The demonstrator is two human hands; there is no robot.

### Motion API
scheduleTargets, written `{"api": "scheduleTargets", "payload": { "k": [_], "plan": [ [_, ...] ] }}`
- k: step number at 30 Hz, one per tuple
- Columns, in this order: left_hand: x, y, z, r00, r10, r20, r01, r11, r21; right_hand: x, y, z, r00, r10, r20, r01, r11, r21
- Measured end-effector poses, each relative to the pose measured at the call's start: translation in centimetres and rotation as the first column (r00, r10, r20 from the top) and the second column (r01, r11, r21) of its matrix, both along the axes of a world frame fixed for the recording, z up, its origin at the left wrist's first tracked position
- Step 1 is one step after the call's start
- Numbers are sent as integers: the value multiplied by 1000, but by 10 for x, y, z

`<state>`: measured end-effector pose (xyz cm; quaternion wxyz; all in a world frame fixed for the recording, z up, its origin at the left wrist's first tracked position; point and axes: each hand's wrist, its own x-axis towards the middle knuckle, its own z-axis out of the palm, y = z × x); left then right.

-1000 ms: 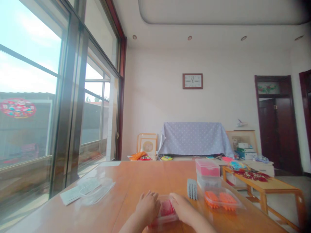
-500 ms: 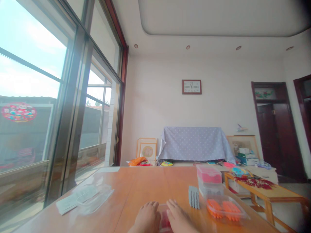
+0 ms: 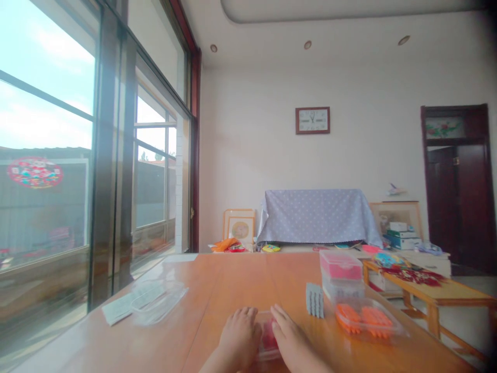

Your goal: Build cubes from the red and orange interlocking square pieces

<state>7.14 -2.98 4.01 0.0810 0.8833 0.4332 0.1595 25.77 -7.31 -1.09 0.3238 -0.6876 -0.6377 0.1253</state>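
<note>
At the near edge of the table a clear plastic box (image 3: 267,356) with pinkish-red contents (image 3: 268,334) sits between my two hands. My left hand (image 3: 239,334) grips its left side, with the fingers bent and close together. Along the right side lies my right hand (image 3: 289,336), its fingers pressed together over the rim and pointing forward. My palms and wrists hide much of the box. A grey ridged block (image 3: 315,300) stands just beyond my right hand. Farther right is a clear tray (image 3: 396,327) holding orange ridged pieces (image 3: 375,321).
Behind the orange pieces, a pink-topped box (image 3: 341,265) is stacked on a clear container (image 3: 344,290). On the left of the wooden table (image 3: 233,280) lie papers (image 3: 116,311) and a clear plastic lid (image 3: 159,305). A low wooden bench (image 3: 450,295) stands right of the table.
The view has tilted down and turned slightly left, so more of the tabletop and the box shows. Both hands stay at the sides of the box.
</note>
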Motion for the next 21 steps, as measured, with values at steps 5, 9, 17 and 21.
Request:
{"api": "scheduleTargets", "payload": {
  "k": [5, 9, 17, 21],
  "plan": [
    [-2, 1, -4, 998, -15, 54, 15, 1000, 1, 4, 6, -10, 999, 12, -35, -12, 1000, 17],
    [-2, 9, -8, 985, -20, 169, 31, 998, -63, 2, 4, -7, 997, 24, -75, -23, 1000, 14],
    [-36, 13, -23, 748, 365, 554, -229, 926, -301, 4, -31, 17, 935, -108, -338, 129, 991, 40],
    [-47, 0, -26, 695, 455, 557, -207, 868, -451, 2, -53, 16, 913, -145, -382, 157, 988, 1]
  ]
}}
